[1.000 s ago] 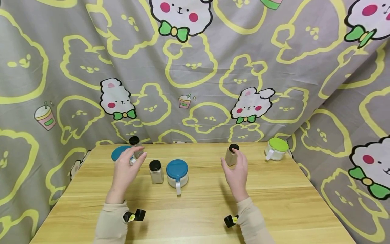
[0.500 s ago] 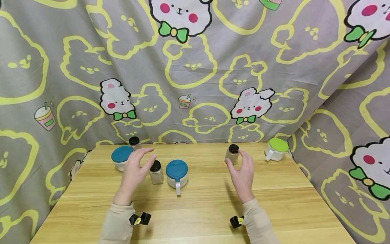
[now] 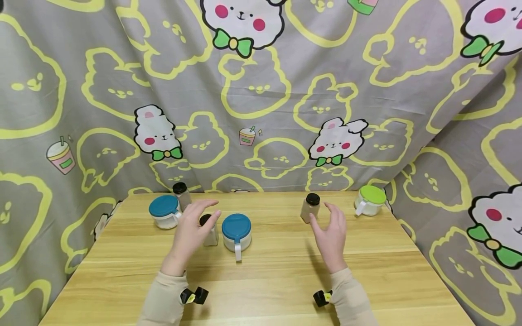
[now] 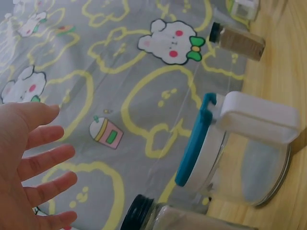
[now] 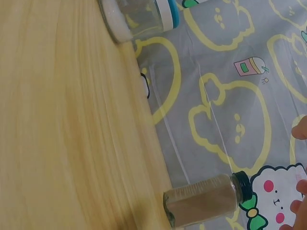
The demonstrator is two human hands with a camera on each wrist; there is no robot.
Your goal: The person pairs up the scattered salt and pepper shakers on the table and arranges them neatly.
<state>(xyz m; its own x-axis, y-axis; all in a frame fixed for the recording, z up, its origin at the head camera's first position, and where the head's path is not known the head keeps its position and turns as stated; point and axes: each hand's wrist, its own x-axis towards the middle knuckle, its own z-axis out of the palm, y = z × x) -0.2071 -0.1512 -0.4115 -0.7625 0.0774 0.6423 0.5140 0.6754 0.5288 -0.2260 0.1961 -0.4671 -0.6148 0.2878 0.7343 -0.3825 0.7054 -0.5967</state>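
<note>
My left hand [image 3: 190,235], fingers spread and holding nothing, overlaps a black-capped spice jar [image 3: 211,236] in the head view. Just right of that jar stands a clear pot with a blue lid [image 3: 237,228] and a white handle [image 4: 259,117]. My right hand [image 3: 331,240] is beside another black-capped jar, filled with brown powder [image 3: 310,209], with thumb and fingers apart. In the right wrist view, a gap shows between the fingertips [image 5: 301,187] and this brown jar [image 5: 204,200].
At the back left, a second blue-lidded pot [image 3: 164,207] stands beside a third black-capped jar [image 3: 181,195]. A green-lidded pot [image 3: 372,195] stands at the back right. A patterned curtain [image 3: 269,113] hangs behind the wooden table [image 3: 261,290].
Both hands have shifted to the right. The left has left the back-left pot and come over the front jar; the right has come away from the brown jar. The containers keep their places.
</note>
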